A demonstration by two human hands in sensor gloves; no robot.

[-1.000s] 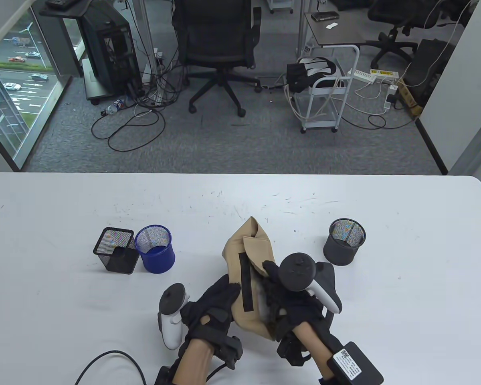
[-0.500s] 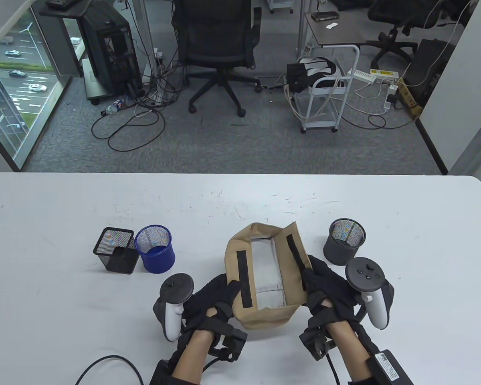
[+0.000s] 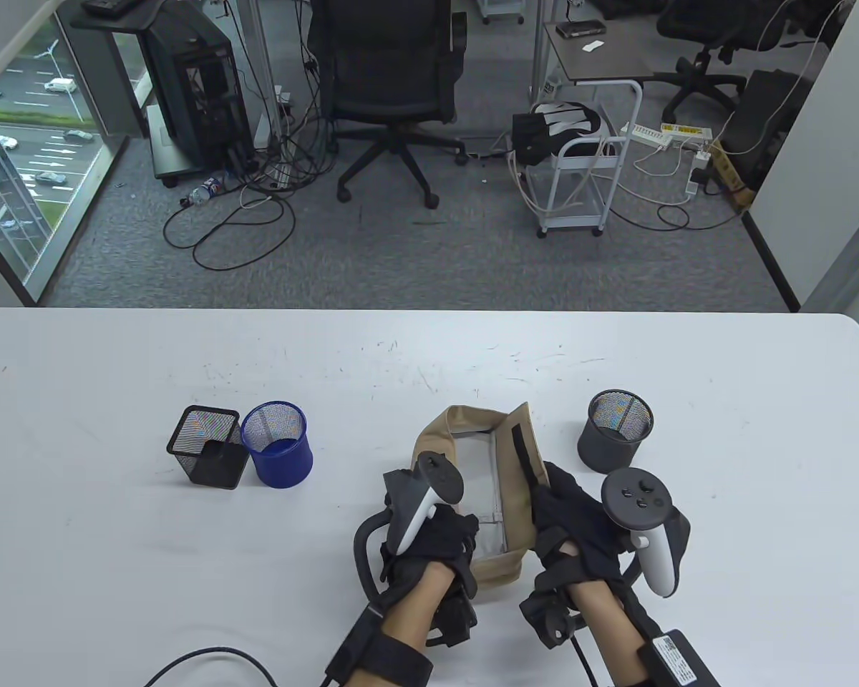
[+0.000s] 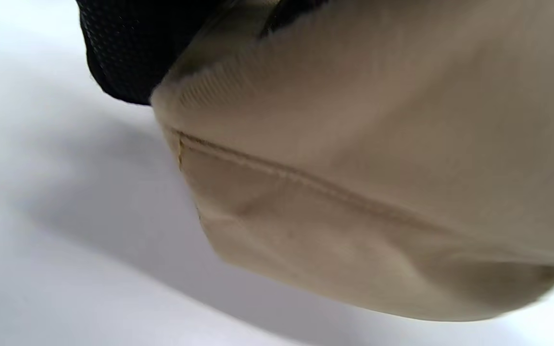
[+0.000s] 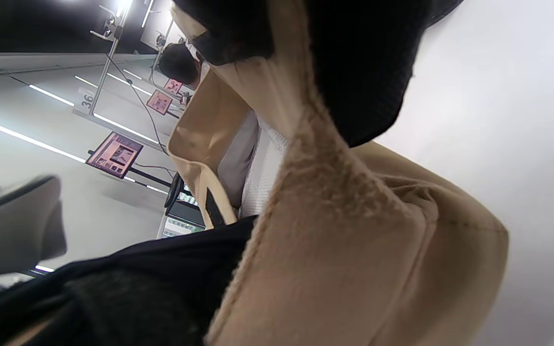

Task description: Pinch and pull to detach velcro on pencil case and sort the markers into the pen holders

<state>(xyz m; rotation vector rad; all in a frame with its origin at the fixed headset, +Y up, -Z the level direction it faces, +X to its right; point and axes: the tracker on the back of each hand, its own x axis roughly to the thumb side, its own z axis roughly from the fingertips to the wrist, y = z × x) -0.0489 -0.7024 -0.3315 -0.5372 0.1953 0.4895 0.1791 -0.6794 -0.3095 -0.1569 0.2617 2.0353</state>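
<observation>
The tan pencil case (image 3: 472, 418) lies open on the white table (image 3: 114, 358), its pale lining (image 3: 476, 472) showing; I see no markers. My left hand (image 3: 465, 533) lies over the case's near left rim, fingers curled onto the fabric, and hides the left velcro strip. In the left wrist view a gloved fingertip (image 4: 128, 53) sits at the edge of the case (image 4: 354, 168). My right hand (image 3: 555, 494) pinches the right flap beside its black velcro strip (image 3: 524, 451). In the right wrist view a gloved finger (image 5: 354, 72) presses that flap's fuzzy edge (image 5: 334, 192).
A black square mesh holder (image 3: 207, 456) and a blue round holder (image 3: 278, 444) stand left of the case. A grey round holder (image 3: 615, 429) stands just right of it, close to my right hand. A black cable (image 3: 207, 655) loops at the table's near left edge.
The case was pulled open, its flaps spread apart. Since then my left hand has moved right, over the case's left rim, covering the left velcro strip. My right hand has stayed on the right flap.
</observation>
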